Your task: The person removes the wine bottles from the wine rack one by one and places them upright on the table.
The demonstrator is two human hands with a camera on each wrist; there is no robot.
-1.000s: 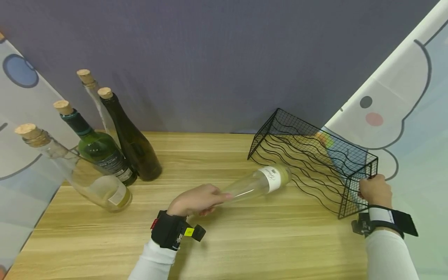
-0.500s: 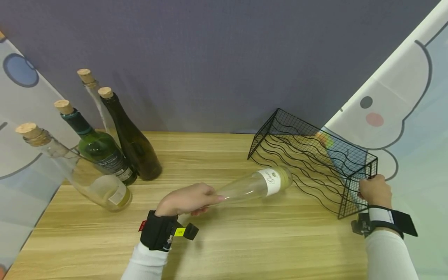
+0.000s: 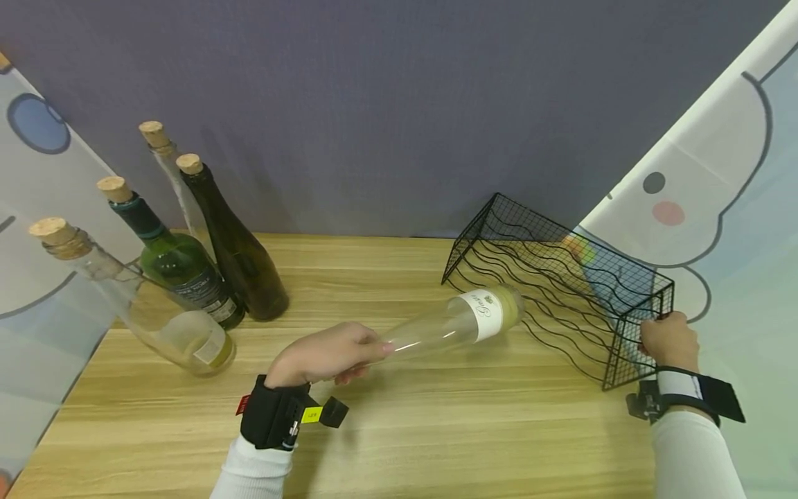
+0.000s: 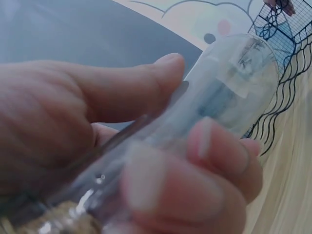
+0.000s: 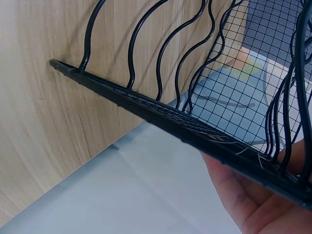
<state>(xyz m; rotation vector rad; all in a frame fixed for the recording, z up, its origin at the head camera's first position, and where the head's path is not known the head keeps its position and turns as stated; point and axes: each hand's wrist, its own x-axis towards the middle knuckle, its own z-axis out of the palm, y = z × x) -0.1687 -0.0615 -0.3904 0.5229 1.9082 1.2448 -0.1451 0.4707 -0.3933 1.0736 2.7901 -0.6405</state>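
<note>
My left hand (image 3: 327, 352) grips a clear glass bottle (image 3: 436, 329) round its neck. The bottle lies aslant, its white-labelled base (image 3: 489, 312) pointing away to the right, where it overlaps the front of a black wire wine rack (image 3: 548, 277). In the left wrist view, thumb and fingers curl round the glass, and a cork (image 4: 56, 222) shows at the neck end. At the rack's right end, my right hand (image 3: 671, 339) holds the wire side panel. The right wrist view shows that panel (image 5: 146, 109) with the fingers (image 5: 229, 183) behind it.
Several corked bottles stand at the left: a clear one (image 3: 181, 326) in front, a green one (image 3: 181, 263), a dark one (image 3: 243, 263) and another clear one (image 3: 177, 180) behind. A grey wall (image 3: 374, 118) rises behind the wooden table (image 3: 436, 436), with printed white sheets (image 3: 704, 173) at the sides.
My left hand has shifted left along the table, and the bottle's base has moved slightly up and right toward the rack. The right hand and the rack have stayed in place.
</note>
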